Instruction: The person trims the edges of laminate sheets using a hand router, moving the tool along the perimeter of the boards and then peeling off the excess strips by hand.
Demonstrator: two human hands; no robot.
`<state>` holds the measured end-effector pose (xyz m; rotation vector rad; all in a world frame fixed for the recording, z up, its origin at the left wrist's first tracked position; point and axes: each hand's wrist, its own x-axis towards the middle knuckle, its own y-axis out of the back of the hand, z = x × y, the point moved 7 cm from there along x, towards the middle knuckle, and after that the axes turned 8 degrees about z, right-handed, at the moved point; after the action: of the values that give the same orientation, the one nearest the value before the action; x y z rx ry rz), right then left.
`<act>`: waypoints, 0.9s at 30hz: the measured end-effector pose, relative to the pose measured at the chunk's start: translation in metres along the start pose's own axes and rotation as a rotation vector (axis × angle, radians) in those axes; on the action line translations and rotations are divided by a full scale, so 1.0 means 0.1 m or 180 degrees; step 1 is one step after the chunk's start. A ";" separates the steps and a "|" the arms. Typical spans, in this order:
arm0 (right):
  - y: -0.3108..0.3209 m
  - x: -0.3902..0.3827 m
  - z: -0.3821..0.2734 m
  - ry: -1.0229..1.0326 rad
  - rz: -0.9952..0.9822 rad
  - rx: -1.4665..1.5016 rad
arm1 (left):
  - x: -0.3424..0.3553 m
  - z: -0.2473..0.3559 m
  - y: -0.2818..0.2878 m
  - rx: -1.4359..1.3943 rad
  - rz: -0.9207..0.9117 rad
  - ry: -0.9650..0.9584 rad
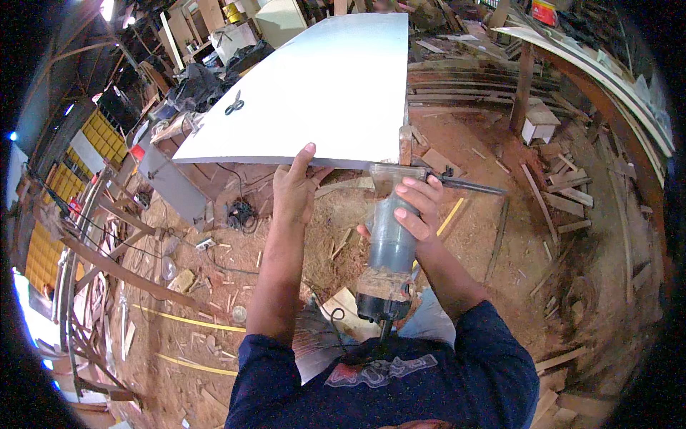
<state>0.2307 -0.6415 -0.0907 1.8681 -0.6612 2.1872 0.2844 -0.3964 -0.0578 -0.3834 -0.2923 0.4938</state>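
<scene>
A large white board (307,86) with a curved left side lies in front of me. My left hand (294,187) grips its near edge, thumb on top and fingers underneath. My right hand (420,206) is wrapped around a grey trim router (391,247), held lengthwise toward my body. The router's clear base (393,175) is against the board's near edge by the right corner; its bit is hidden. Beside that corner, a black bar clamp (468,184) sticks out to the right. Small dark scissors (234,104) rest on the board's left part.
Wood scraps (568,193) and sawdust cover the ground. A wooden frame (136,272) stands at the left, with a cord (239,270) running across the floor. Stacked planks (457,89) lie behind at the right, near a small white-sided stool (539,125).
</scene>
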 end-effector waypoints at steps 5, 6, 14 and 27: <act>0.00 0.02 0.00 0.0040 0.0105 -0.0077 | -0.03 0.01 -0.06 -0.0042 -0.0139 0.0105; 0.01 0.02 0.00 0.0037 0.0104 -0.0064 | -0.04 0.02 -0.07 -0.0076 -0.0177 0.0079; 0.01 0.13 0.00 0.0053 0.0086 -0.0031 | -0.02 0.00 -0.04 -0.0085 -0.0148 0.0077; -0.01 0.28 -0.04 0.0019 0.0167 -0.0128 | -0.05 0.02 -0.07 -0.0059 -0.0204 0.0130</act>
<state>0.2224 -0.6426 -0.0641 1.8442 -0.7558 2.1933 0.2823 -0.4044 -0.0536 -0.4003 -0.2691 0.4201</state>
